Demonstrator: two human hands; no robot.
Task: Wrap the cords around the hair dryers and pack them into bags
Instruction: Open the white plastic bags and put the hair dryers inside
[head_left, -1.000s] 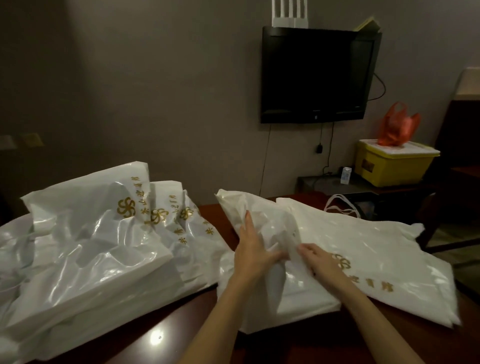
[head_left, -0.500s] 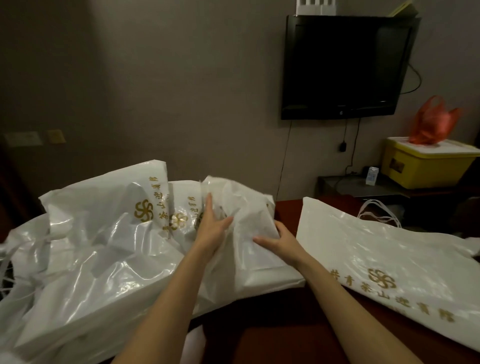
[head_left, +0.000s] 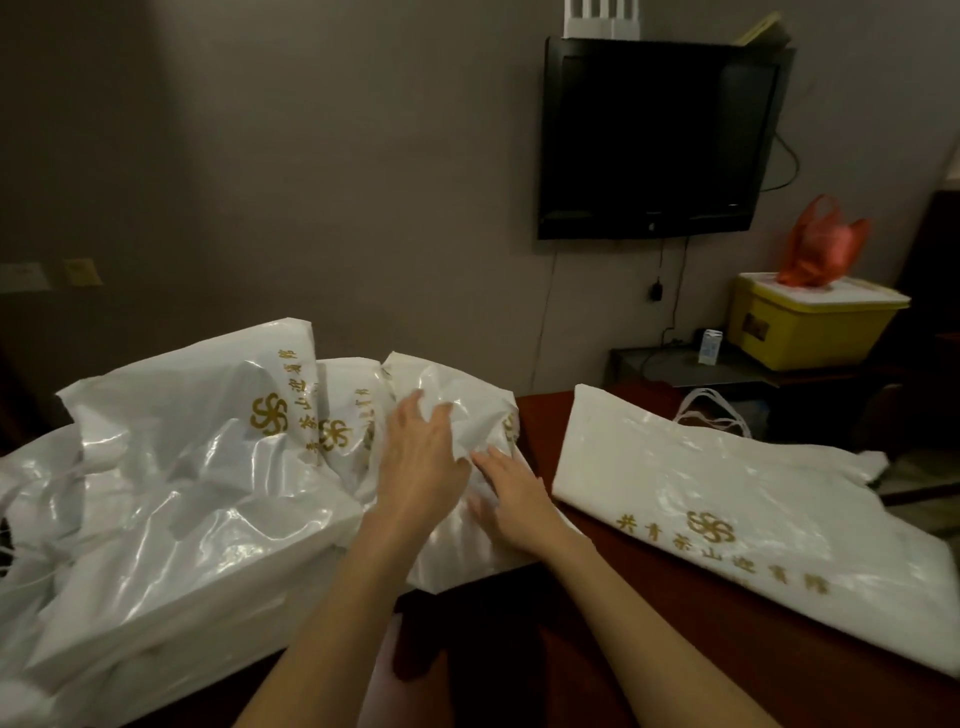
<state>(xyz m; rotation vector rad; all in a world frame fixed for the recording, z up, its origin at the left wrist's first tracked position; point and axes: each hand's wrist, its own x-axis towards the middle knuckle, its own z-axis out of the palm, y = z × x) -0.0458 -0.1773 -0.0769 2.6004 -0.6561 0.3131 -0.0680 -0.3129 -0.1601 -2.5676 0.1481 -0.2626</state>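
A filled white plastic bag (head_left: 467, 405) with gold print lies in the middle of the dark red table (head_left: 675, 649), pushed against a heap of similar filled bags (head_left: 171, 499) on the left. My left hand (head_left: 418, 467) rests on top of it with fingers spread and slightly bent. My right hand (head_left: 511, 493) lies flat on the bag's right side, fingers straight. To the right lies a stack of flat white bags (head_left: 727, 519) with gold letters and white handles. No hair dryer or cord is visible.
A black TV (head_left: 654, 140) hangs on the grey wall. At the back right a yellow bin (head_left: 800, 327) with an orange bag (head_left: 821, 244) on top stands on a low dark stand. The table's front part is bare.
Both hands carried the filled bag from the flat stack on the right over to the heap on the left. Their grip has loosened to flat contact on the bag.
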